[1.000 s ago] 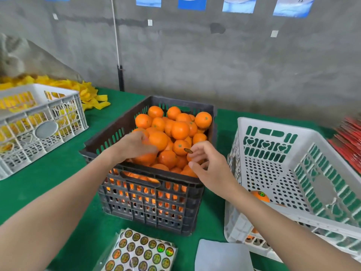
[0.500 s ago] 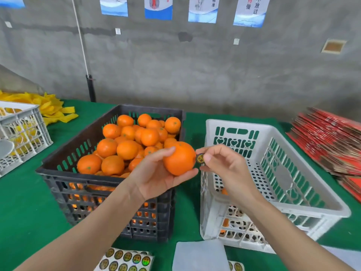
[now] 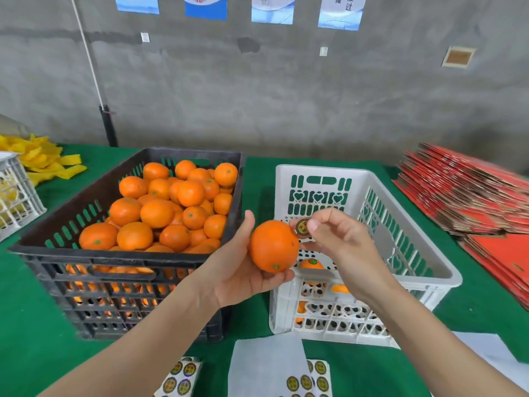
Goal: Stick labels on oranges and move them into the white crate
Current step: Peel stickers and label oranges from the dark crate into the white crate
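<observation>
Fingers (image 3: 316, 224) of the right hand (image 3: 343, 242) pinch a round label (image 3: 302, 226) just beside the orange (image 3: 273, 246).
The left hand (image 3: 237, 270) cups that orange, fingers curled under it, held up by the white crate (image 3: 446, 272), right of the black crate (image 3: 114, 255).

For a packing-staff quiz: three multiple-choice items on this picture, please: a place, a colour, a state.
1. Where is the heap of round oranges? A in a sack; B in the black slatted plastic crate; C in a bucket.
2. What colour is the flat cardboard stack, far right? A red; B blue; C grey.
3. The right hand is: A lying open; B pinching a round gold-and-black label; C holding scissors.
B: oranges fill the black crate. A: the stack is red. B: it pinches the label by the held orange.
</observation>
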`<state>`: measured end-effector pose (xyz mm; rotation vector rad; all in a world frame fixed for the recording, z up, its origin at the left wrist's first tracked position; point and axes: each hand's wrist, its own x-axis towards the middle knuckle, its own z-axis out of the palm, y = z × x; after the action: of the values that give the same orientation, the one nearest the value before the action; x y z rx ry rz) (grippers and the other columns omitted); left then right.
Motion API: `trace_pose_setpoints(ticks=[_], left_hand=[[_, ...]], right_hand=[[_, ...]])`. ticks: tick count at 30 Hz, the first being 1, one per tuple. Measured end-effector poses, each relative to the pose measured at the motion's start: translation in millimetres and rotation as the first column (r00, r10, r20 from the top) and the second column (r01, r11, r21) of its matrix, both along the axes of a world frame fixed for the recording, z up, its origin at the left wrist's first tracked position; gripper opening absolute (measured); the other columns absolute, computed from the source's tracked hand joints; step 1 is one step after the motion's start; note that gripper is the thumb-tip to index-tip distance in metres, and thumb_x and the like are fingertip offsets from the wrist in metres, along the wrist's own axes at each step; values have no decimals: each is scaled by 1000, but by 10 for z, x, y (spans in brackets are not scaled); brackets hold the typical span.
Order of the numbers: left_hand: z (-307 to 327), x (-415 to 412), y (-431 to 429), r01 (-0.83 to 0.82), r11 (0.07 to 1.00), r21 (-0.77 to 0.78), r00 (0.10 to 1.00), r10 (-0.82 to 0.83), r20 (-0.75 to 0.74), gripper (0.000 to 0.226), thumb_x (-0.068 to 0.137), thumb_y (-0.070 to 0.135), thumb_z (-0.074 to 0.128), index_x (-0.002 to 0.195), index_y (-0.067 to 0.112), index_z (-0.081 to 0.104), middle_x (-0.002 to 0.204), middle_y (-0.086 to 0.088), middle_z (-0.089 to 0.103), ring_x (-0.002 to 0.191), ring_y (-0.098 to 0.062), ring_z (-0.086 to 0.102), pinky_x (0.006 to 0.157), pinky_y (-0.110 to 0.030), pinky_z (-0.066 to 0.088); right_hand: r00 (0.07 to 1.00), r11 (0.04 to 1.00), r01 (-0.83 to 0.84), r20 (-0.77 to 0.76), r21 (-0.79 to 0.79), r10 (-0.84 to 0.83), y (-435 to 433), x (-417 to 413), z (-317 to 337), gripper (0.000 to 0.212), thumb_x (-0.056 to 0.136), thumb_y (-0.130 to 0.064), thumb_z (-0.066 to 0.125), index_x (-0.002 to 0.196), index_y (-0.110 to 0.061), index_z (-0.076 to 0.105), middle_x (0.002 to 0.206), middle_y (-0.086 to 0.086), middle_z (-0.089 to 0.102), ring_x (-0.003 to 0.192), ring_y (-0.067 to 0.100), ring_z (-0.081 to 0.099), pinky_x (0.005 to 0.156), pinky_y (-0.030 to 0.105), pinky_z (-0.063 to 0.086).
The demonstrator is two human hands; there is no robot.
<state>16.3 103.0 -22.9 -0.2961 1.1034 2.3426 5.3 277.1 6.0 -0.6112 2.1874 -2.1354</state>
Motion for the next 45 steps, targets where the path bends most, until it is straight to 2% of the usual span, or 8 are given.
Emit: trace_pose_setpoints(ticks=[7, 11, 15, 20, 27, 33, 40, 45], left_hand=[[-51, 113, 3, 40, 999, 34, 995, -36, -94, 88, 46, 35, 93, 123, 15, 55, 102, -25, 63, 73, -34, 65, 57, -31, 56], [-71, 147, 38, 19, 999, 36, 990, -14, -142, 92, 34, 21, 95, 117, 15, 59, 98, -20, 66, 72, -29, 63, 55, -27, 51], [-38, 116, 62, -85, 996, 10, 988, 85, -131, 56, 66, 39, 78, 114, 17, 61, 102, -20, 59, 61, -26, 61, 48, -24, 53], [-49, 55, 146, -38, 982, -185, 999, 35, -21, 86, 65, 77, 52, 107, 2, 59, 73, -16, 65, 53, -19, 58, 47, -22, 49], [-98, -1, 228, -49, 966, -254, 998, 60, 35, 83, 77, 82, 36, 89, 4, 61, 62, -12, 58, 45, -15, 49, 39, -19, 41], [-116, -30, 294, -37, 934, -355, 998, 53, 35, 83, 76, 83, 37, 86, 4, 60, 60, -11, 58, 44, -14, 48, 40, -19, 40], [-146, -68, 332, 2, 923, -384, 999, 18, 50, 79, 78, 79, 41, 92, 4, 59, 61, -11, 56, 44, -15, 47, 39, -20, 40], [-160, -90, 357, 69, 892, -446, 998, -60, 35, 78, 79, 79, 38, 90, 5, 61, 58, -10, 56, 44, -14, 45, 41, -19, 39]], right_hand=[[994, 996, -84, 71, -10, 85, 71, -14, 31, 14, 92, -9, 52, 80, -10, 59, 96, 15, 70, 82, 15, 65, 77, 29, 56], [994, 998, -59, 89, 8, 58, 83, -47, 26, 14, 93, -9, 51, 81, -9, 58, 97, 18, 69, 78, 14, 65, 74, 30, 57], [990, 997, -75, 118, -19, 77, 97, -73, 6, 13, 92, -11, 51, 81, -9, 57, 101, 15, 70, 89, 19, 66, 75, 29, 57], [987, 989, -128, 108, 67, 121, 116, -83, -15, 14, 92, -10, 53, 79, -12, 59, 107, 10, 68, 95, 18, 63, 81, 31, 56], [967, 887, -123, -148, 446, 209, 121, -52, -21, 17, 89, -12, 60, 74, -22, 59, 82, -10, 61, 83, 1, 55, 81, 17, 43], [958, 801, -50, -197, 597, 207, 132, -81, -40, 18, 90, -22, 58, 76, -30, 53, 84, -14, 56, 87, 6, 53, 85, 31, 44], [933, 699, 165, -339, 696, 117, 102, -25, -132, 16, 91, -34, 55, 82, -34, 42, 81, -13, 54, 63, -2, 46, 58, 22, 35], [989, 817, 11, -127, 576, 76, 281, -158, -103, 71, 73, -42, 73, 127, -46, 27, 96, -11, 57, 84, 8, 60, 69, 22, 47]])
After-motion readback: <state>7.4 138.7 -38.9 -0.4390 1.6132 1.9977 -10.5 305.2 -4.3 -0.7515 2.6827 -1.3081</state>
